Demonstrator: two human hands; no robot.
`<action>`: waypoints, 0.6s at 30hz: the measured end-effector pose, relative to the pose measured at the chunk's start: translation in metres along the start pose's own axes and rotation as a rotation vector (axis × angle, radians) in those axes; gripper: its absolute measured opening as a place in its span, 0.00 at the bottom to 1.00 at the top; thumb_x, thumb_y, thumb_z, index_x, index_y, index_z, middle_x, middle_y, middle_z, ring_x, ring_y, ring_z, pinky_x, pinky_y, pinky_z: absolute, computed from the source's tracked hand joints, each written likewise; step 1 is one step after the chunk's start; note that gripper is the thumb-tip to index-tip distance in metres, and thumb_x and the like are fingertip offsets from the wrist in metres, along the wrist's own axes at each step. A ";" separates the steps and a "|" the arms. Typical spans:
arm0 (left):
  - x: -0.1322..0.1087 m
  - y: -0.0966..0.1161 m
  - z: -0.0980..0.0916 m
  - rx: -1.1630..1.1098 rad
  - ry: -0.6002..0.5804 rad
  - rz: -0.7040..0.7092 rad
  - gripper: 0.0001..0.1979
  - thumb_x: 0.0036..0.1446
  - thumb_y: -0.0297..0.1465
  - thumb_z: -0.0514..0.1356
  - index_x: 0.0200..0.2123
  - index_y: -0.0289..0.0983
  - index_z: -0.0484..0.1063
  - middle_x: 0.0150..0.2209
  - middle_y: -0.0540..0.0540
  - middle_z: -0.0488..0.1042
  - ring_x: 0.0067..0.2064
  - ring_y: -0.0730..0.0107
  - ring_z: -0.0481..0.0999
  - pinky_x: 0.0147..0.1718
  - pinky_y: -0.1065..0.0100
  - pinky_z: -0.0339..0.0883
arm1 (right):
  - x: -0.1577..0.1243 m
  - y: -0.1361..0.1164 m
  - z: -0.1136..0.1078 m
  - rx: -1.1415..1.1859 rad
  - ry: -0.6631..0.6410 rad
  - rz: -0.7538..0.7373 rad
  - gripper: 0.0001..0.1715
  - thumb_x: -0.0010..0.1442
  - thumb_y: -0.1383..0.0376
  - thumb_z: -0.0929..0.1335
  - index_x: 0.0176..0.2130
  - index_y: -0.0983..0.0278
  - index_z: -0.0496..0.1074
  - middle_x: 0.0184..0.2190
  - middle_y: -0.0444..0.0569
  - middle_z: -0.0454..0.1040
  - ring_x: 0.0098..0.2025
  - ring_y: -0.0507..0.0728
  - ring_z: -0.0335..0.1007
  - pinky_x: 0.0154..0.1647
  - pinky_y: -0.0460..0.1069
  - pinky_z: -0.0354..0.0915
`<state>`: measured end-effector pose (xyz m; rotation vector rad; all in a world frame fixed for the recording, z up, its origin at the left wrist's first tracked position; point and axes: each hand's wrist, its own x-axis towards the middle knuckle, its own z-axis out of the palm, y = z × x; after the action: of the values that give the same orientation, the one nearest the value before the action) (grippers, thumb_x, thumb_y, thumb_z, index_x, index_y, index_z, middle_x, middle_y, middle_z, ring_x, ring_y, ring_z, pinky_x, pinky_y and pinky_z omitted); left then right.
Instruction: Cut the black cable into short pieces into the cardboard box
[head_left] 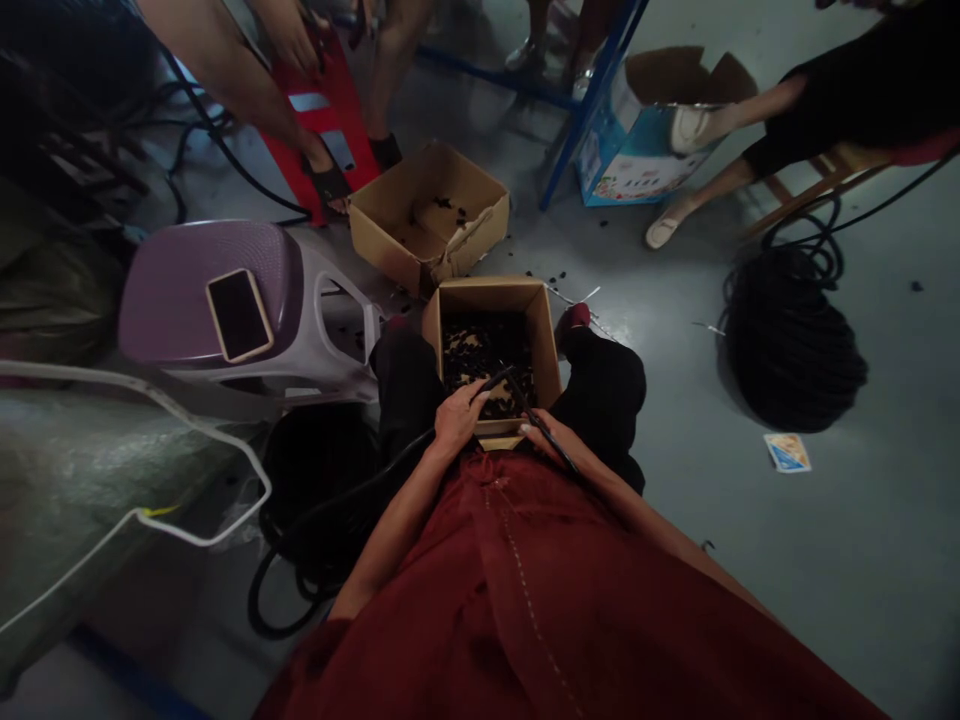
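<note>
Centrally, a cardboard carton [491, 300] sits on the lap of the seated person, whose black trousers [604, 390] show on both sides of it and whose dark red garment [517, 590] fills the lower centre. Small black pieces [487, 365] lie heaped inside the carton. The left hand [456, 420], at the carton's near edge, has its fingers [469, 403] curled around a thin black cable [360, 490], which runs down to the lower left. The right hand [551, 442] lies at the near right corner, its fingers [534, 430] along a dark, rod-like length [544, 425]; in this dim light, whether they grip it is hard to tell.

Above the lap stands a second cardboard carton [427, 215], with black bits scattered on the floor [675, 560] near it. At left, a phone [238, 315] rests on a purple-and-white plastic stool [210, 300]. At right lie a large coil of black cable [787, 340] and a printed card [787, 452]. At upper right, a co-worker in black [847, 100] sits beside a blue-and-white carton [645, 140]; at upper left, bare legs stand by a red plastic stool [322, 120].
</note>
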<state>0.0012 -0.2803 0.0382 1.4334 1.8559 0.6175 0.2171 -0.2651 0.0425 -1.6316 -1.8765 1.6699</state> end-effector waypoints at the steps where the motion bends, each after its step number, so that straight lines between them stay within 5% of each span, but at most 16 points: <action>1: 0.000 -0.001 0.000 0.017 -0.014 0.002 0.18 0.63 0.38 0.51 0.54 0.46 0.68 0.53 0.53 0.72 0.51 0.71 0.71 0.50 0.72 0.64 | 0.000 0.001 0.000 0.000 0.003 0.004 0.28 0.56 0.48 0.65 0.51 0.59 0.66 0.39 0.48 0.75 0.31 0.56 0.71 0.34 0.51 0.66; 10: 0.000 -0.005 0.000 0.081 -0.094 0.100 0.18 0.63 0.38 0.51 0.54 0.45 0.69 0.49 0.51 0.74 0.47 0.71 0.73 0.47 0.72 0.65 | 0.004 0.004 -0.001 0.035 -0.020 -0.042 0.31 0.53 0.49 0.67 0.52 0.60 0.64 0.48 0.52 0.72 0.50 0.62 0.68 0.50 0.56 0.63; 18: 0.001 -0.009 0.001 0.113 -0.147 0.153 0.19 0.63 0.38 0.50 0.54 0.43 0.69 0.52 0.49 0.72 0.51 0.69 0.72 0.50 0.70 0.64 | 0.006 0.004 0.003 -0.020 0.016 0.014 0.22 0.56 0.51 0.64 0.47 0.58 0.68 0.39 0.49 0.75 0.41 0.61 0.71 0.45 0.56 0.65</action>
<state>-0.0039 -0.2819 0.0303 1.6602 1.7006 0.4728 0.2148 -0.2631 0.0351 -1.6638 -1.8844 1.6436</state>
